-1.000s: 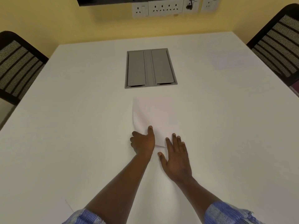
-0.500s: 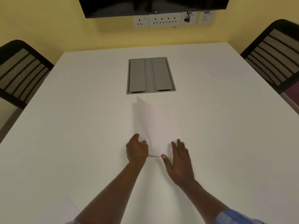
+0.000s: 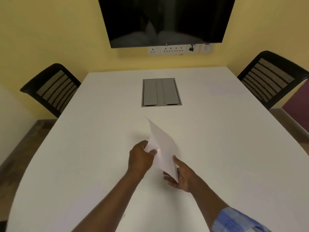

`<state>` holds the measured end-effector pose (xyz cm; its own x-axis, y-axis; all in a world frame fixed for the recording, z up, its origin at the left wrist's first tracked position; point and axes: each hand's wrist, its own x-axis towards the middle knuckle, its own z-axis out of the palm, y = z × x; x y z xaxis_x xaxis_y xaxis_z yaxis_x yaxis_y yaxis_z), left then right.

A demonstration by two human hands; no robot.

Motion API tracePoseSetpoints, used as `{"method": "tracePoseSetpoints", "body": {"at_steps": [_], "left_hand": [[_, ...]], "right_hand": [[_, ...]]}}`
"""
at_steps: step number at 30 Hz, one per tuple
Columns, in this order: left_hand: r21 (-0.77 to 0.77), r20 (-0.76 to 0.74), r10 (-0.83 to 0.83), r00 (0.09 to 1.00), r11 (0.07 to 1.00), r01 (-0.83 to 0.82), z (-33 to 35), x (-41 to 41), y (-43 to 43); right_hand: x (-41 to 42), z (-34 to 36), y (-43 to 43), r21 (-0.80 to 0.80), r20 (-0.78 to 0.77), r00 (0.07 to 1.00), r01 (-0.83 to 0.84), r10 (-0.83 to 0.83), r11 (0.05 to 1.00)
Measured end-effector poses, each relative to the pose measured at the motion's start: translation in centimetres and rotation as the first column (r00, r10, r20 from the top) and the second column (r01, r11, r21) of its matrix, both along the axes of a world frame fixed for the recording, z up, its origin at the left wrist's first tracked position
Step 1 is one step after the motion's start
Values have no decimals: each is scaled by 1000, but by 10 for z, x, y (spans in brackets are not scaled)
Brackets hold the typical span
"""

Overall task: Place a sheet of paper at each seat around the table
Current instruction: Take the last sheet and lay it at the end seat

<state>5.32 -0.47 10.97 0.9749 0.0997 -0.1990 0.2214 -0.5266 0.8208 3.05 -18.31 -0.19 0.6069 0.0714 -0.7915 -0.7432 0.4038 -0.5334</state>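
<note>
A white sheet of paper [image 3: 163, 148] is lifted off the white table [image 3: 83, 156], tilted with one corner pointing away from me. My left hand [image 3: 140, 158] pinches its left edge between thumb and fingers. My right hand [image 3: 182, 176] holds the near lower corner, thumb on top and fingers underneath. Both hands are over the middle of the table, a little on my side of the grey cable box.
A grey cable box [image 3: 161, 92] is set flush in the table's middle. Black mesh chairs stand at the far left [image 3: 51, 89] and far right [image 3: 274, 77]. A dark screen [image 3: 165, 20] and wall sockets [image 3: 180, 49] hang on the yellow wall beyond.
The sheet lay flat under both hands; my left hand peeled it up, and now both hands hold it clear of the table. The head camera has tilted up.
</note>
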Motion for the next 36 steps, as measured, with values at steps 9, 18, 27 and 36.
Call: {"method": "tracePoseSetpoints", "body": {"at_steps": [9,18,27,36], "left_hand": [[-22,-192,-24,981,1000,20,59,-94,104],[11,-500,-108,859,991,131,37,-172,158],[32,-410,-138,901,986,165,32,-264,184],[-45,-184,-49,982,998,41,39,-370,227]], "right_hand": [[-92,54,30,184,237,949,164,-206,969],[-177,81,75,-319,152,988,88,-40,944],[-273,81,119,-548,185,983,116,-15,829],[-384,104,153,-511,310,945,255,-100,821]]}}
